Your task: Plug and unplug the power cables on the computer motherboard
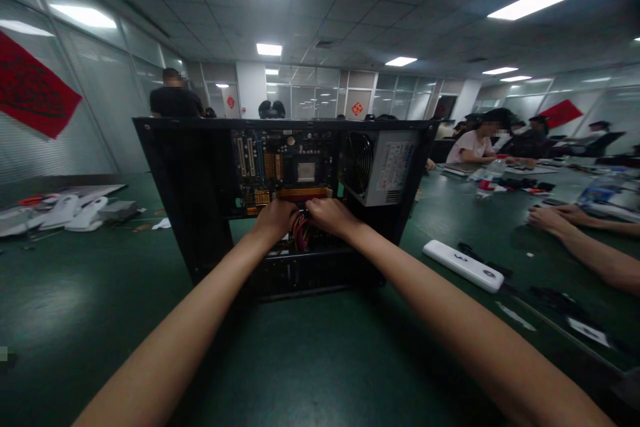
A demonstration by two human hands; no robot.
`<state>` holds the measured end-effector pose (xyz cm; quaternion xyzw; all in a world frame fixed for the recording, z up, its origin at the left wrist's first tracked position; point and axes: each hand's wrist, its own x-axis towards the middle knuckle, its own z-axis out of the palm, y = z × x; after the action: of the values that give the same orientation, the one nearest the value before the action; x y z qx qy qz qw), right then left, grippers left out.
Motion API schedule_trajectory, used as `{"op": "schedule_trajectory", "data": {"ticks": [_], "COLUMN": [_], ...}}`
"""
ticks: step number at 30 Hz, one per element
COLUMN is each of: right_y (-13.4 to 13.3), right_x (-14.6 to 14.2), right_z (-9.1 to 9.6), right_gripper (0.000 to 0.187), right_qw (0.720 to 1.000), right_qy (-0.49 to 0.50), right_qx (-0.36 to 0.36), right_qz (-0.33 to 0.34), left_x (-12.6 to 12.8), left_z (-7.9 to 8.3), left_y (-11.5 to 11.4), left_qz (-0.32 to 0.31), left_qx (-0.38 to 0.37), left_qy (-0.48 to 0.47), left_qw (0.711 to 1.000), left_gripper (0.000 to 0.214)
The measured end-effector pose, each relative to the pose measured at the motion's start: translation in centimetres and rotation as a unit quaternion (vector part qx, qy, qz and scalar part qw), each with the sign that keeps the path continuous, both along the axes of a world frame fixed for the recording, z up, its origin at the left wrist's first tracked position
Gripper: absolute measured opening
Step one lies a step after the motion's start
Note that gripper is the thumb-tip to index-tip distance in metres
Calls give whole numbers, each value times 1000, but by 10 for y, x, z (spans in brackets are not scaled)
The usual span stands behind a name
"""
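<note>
An open black computer case (200, 167) stands before me. Its motherboard (306, 147) faces me, and a power supply (383, 167) with a round fan grille sits at upper right. Both my hands reach inside, at the board's lower edge beside the orange-brown memory slots (313, 193). My left hand (277, 219) is closed with its fingertips at the left end of these slots. Beside it, my right hand (330, 215) is curled over the same strip. Whatever the fingers grip is hidden. A bundle of coloured power cables (301, 232) hangs between the hands.
The case rests on a green table (320, 360). At right lie a white power strip (463, 265), black cables (560, 303) and a water bottle (493, 177), near another person's hands (555, 217). White plastic parts (75, 212) lie at left. Other people sit farther back.
</note>
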<state>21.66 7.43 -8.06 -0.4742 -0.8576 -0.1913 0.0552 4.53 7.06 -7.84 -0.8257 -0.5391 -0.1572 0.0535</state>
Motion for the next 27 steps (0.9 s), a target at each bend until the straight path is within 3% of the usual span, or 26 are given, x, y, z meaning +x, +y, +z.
{"op": "schedule_trajectory", "data": {"ticks": [12, 27], "right_y": [3, 6], "right_x": [17, 14], "right_z": [-15, -11], "right_gripper": [21, 27], "right_qw": [988, 995], "right_qy": [151, 96], "right_qx": [-12, -23], "right_qz": [33, 5], "left_x": [-1, 0], "left_z": [-3, 2], "left_y": [0, -4], "left_qz": [3, 19], "left_qx": [9, -15], "left_qy": [8, 3], "left_qw": [1000, 1000], "left_gripper": [33, 31]}}
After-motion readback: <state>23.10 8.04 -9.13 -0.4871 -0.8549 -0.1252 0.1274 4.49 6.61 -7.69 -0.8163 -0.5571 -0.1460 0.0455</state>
